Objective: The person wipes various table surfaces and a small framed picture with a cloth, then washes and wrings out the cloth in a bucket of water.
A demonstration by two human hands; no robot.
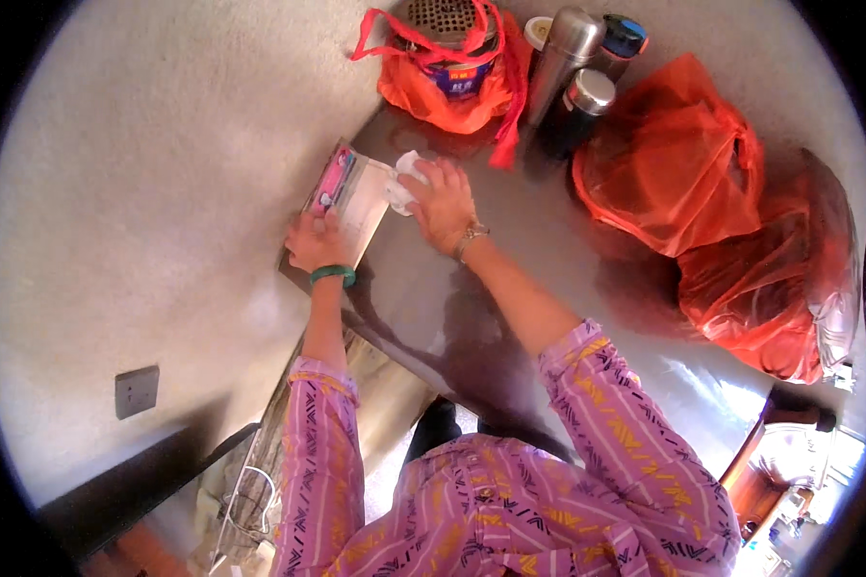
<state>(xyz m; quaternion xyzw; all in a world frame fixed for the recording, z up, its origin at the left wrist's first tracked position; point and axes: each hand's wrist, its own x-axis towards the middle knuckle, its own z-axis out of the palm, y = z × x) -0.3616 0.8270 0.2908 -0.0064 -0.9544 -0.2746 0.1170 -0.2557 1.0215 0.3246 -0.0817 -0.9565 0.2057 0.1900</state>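
Observation:
My left hand (315,242), with a green bangle at its wrist, grips the near end of a flat pink-and-white box (367,204) beside the wall. Its fingers curl over the box's pink side. A crumpled white tissue (403,190) is bunched under the fingers of my right hand (443,206), which wears a bracelet. The tissue is at the right edge of the box, against or just above the grey tabletop (491,240); I cannot tell which. Part of the tissue is hidden by my fingers.
Along the back stand a container in a red bag (452,82), a steel thermos (565,58) and a dark bottle with a silver lid (579,108). Red plastic bags (669,159) fill the right side. A wall (164,173) with a socket (137,391) borders the left.

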